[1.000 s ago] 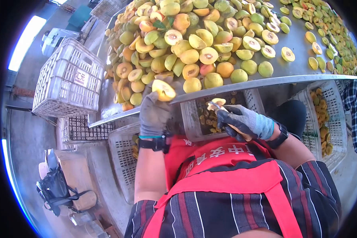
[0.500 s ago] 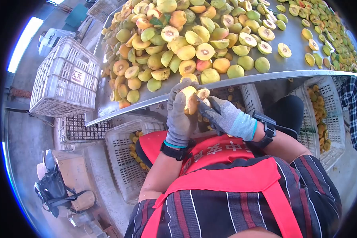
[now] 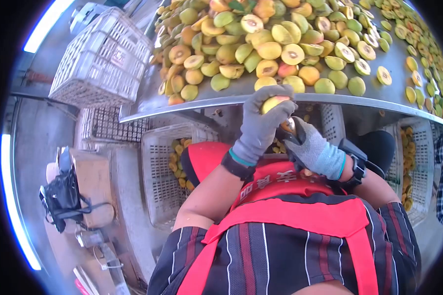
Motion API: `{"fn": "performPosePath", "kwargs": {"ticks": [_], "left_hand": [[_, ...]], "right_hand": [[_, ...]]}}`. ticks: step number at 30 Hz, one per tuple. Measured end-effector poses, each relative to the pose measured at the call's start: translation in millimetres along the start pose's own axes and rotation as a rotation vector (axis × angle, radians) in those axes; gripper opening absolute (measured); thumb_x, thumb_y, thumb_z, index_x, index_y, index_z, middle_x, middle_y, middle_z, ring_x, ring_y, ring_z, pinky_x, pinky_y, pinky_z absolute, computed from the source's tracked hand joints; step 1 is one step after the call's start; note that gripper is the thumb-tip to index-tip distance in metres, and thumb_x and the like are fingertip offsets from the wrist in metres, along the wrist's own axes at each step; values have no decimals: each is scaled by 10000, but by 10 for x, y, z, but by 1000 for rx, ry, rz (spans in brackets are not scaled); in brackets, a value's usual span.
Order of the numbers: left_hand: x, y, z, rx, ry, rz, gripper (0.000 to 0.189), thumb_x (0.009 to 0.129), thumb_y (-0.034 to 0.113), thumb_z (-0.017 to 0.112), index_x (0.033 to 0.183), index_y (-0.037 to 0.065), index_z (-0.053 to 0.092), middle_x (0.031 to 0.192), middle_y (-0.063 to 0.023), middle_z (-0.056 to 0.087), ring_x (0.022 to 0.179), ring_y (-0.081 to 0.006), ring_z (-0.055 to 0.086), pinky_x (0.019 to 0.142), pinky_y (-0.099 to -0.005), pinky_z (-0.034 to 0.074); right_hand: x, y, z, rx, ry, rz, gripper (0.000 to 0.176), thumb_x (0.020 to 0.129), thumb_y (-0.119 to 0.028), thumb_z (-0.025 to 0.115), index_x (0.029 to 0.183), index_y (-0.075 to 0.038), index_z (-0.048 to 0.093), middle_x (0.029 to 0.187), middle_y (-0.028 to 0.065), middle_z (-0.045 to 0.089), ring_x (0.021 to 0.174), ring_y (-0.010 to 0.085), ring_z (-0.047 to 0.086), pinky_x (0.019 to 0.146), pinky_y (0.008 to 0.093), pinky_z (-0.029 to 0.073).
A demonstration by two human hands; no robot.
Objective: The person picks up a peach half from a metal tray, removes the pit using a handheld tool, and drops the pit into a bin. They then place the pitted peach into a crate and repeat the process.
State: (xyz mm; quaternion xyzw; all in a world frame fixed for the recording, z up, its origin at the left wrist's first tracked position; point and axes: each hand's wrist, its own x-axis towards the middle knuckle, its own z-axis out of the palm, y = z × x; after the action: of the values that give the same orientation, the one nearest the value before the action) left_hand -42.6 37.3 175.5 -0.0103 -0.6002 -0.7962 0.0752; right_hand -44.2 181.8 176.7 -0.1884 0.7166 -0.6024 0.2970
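Note:
My left hand [image 3: 262, 123], in a grey glove, has its fingers wrapped round a yellow peach [image 3: 273, 103] with a pinkish patch, just in front of the table edge. Close beside it, my right hand [image 3: 311, 147], also gloved, is closed with its fingertips near the left fingers. An orange-brown piece [image 3: 289, 126] shows between the two hands; I cannot tell what the right hand grips. Beyond the hands, a heap of whole and halved peaches [image 3: 261, 46] covers much of the metal table [image 3: 394, 101], some cut faces showing brown stones.
White crates stand low on my left [image 3: 155, 191] and right [image 3: 421, 172], with peach pieces inside. Another white crate [image 3: 101, 61] sits at the table's left end, above a dark-stained crate [image 3: 110, 125]. A black bag [image 3: 64, 196] rests by cardboard at far left.
The view has shifted, so the table and crates appear elsewhere in frame. My left hand has turned and closed further over the peach; the pale cut pieces between the hands no longer show.

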Motion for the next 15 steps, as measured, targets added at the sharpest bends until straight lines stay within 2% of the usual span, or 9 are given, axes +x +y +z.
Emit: {"fn": "performPosePath", "kwargs": {"ticks": [3,4,5,7,8,9,11,13,15], "left_hand": [[6,-8,-78,-140,-72,-151,252,777,115,581,986,-24,602,904,-137,629,797,-199,626,731,-319,513],[10,-18,-96,-188,-113,-209,286,768,142,592,993,-33,604,920,-146,633,806,-205,629,743,-329,515],[15,-31,-109,-196,-127,-220,286,768,142,592,993,-33,604,920,-146,633,806,-205,629,743,-329,515],[43,-23,-159,-194,-223,-205,341,754,173,602,1012,-50,600,955,-161,633,823,-220,631,764,-343,515],[75,7,-189,-128,-281,-219,343,758,179,592,1008,-56,599,960,-165,632,837,-231,632,774,-348,515],[88,4,-196,-135,-299,-229,343,758,179,592,1008,-56,599,960,-165,632,837,-231,632,774,-348,515],[112,28,-156,-103,-244,-217,342,774,189,573,1014,-54,594,944,-166,633,821,-235,632,768,-348,518],[51,62,-59,-156,-169,-271,360,787,223,561,1013,-55,586,923,-172,629,801,-250,631,742,-361,527],[50,66,-21,-294,-162,-240,287,806,140,520,1010,-53,577,914,-169,618,794,-232,622,726,-357,535]], "right_hand": [[10,-47,-58,-90,-100,148,229,837,-160,579,1002,-25,496,709,76,582,516,147,569,459,274,455],[-3,-202,-128,87,-262,353,250,827,-155,585,1015,-15,499,712,86,583,532,162,579,480,293,467],[-19,-203,-106,91,-246,362,250,827,-155,585,1015,-15,499,712,86,583,532,162,579,480,293,467],[-48,-166,-69,152,-218,209,238,830,-175,581,1005,-29,511,692,79,576,536,150,573,480,295,468],[-21,-113,-76,-88,-184,79,236,830,-202,579,993,-43,518,681,51,565,543,135,564,478,289,463],[-27,-126,-97,-84,-164,89,236,830,-202,579,993,-43,518,681,51,565,543,135,564,478,289,463],[-24,-244,-127,80,-267,277,211,835,-226,575,948,-54,530,653,50,555,505,125,544,442,275,445],[-17,-182,-157,213,-309,271,198,842,-240,572,907,-57,533,593,50,534,448,127,521,401,261,421],[-26,-231,-199,325,-439,240,199,850,-252,567,856,-56,536,527,43,502,392,124,486,362,247,393]]}}
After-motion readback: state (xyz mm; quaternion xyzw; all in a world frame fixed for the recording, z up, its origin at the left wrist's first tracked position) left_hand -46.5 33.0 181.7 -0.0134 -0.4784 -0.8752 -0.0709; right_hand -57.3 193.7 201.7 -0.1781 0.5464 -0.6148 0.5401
